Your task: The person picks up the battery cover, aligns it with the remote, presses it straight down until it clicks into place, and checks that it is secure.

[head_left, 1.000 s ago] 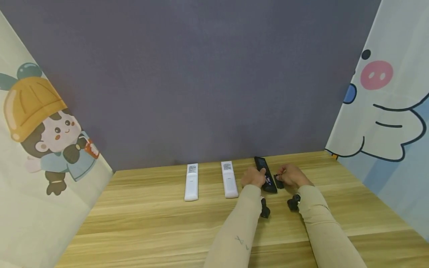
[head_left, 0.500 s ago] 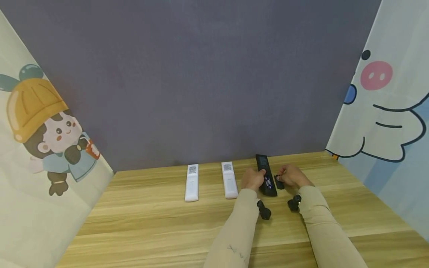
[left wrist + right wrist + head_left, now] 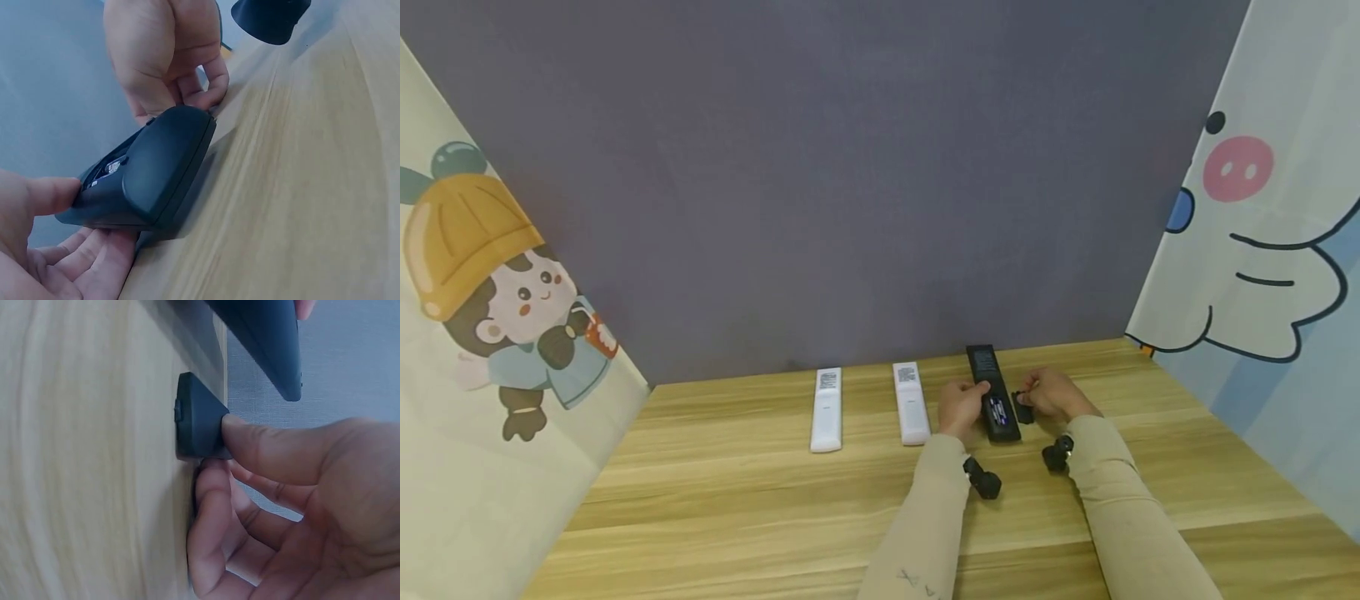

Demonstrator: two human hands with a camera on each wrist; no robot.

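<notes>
My left hand (image 3: 958, 408) grips a black remote control (image 3: 982, 363) by its left side, thumb on top and fingers beneath. The remote's back faces up, its battery compartment uncovered with batteries (image 3: 997, 411) inside. In the left wrist view the remote (image 3: 167, 162) is tilted, partly off the wooden table. My right hand (image 3: 1054, 394) pinches a small black battery cover (image 3: 203, 419) between thumb and fingers, just right of the remote and low over the tabletop. The cover and the remote are apart in the right wrist view.
Two white remote controls lie back side up to the left, one nearer (image 3: 912, 408) and one farther (image 3: 827, 412). A grey panel (image 3: 880, 192) rises behind the wooden table (image 3: 737, 492). Printed curtains hang at both sides. Small black cameras are worn on both wrists.
My left hand has shifted slightly left and the remote's near end has come a little toward me, its battery compartment showing more fully. The right hand keeps its place with the cover.
</notes>
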